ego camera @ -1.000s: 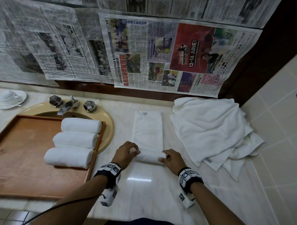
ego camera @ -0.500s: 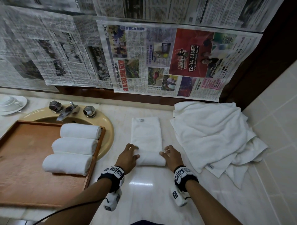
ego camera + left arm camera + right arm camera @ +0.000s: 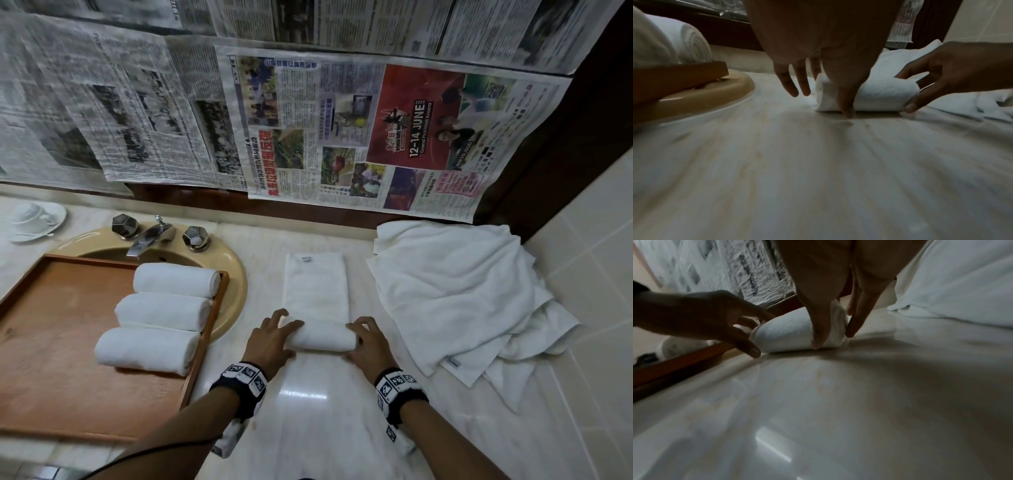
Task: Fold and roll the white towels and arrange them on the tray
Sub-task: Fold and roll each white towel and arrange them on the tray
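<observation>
One towel (image 3: 317,301) lies folded in a strip on the worktop (image 3: 318,421), its near end rolled up between the left hand (image 3: 272,337) and right hand (image 3: 370,342), each with fingers curled round an end of the roll. Three rolls (image 3: 164,311) sit on the tray (image 3: 51,342) to the left; a pile (image 3: 459,294) lies to the right.

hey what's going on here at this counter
A person is rolling a folded white towel on the marble counter. The left hand and right hand each hold one end of the roll, which is only partly rolled. Three rolled towels already lie on the wooden tray. A pile of unfolded towels waits at the right.
</observation>
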The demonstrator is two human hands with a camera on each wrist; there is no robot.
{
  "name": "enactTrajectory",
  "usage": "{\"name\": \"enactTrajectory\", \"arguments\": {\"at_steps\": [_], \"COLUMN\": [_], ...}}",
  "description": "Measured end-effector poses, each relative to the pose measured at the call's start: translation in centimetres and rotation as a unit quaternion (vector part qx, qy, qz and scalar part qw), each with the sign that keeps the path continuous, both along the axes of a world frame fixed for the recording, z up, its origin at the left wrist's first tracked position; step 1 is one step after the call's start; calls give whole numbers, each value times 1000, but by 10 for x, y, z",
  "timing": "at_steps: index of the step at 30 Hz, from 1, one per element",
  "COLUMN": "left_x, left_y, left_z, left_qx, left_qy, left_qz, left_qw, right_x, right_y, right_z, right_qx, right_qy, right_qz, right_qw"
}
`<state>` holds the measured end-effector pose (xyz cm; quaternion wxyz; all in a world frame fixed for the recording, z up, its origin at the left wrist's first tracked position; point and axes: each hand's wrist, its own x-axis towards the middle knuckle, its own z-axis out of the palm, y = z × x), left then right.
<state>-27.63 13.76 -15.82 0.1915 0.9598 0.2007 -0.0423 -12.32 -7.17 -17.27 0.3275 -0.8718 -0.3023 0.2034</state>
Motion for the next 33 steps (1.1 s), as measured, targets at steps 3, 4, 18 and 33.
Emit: {"name": "enactTrajectory", "arguments": {"at_steps": [3,4,18,33], "left_x": [8,7,-11,-26], "left_y": [-2,-2,13,7], "left_z": [3,3,10,-4], "left_qx": [14,7,-227,-15], "left_qy": [-7,-9,34,-44], "left_qz": [2,1,85,27], "left_qw": [1000,1000,970,999], "right_x": [10,13,20,20], "right_y": [3,3,20,52], "right_z": [7,10,14,11], "right_qx": [11,3,-66,-163], "right_qy": [10,15,198,159], "right_qz": [19,35,-46,-88], "right_qw": [1000,999,977,970]}}
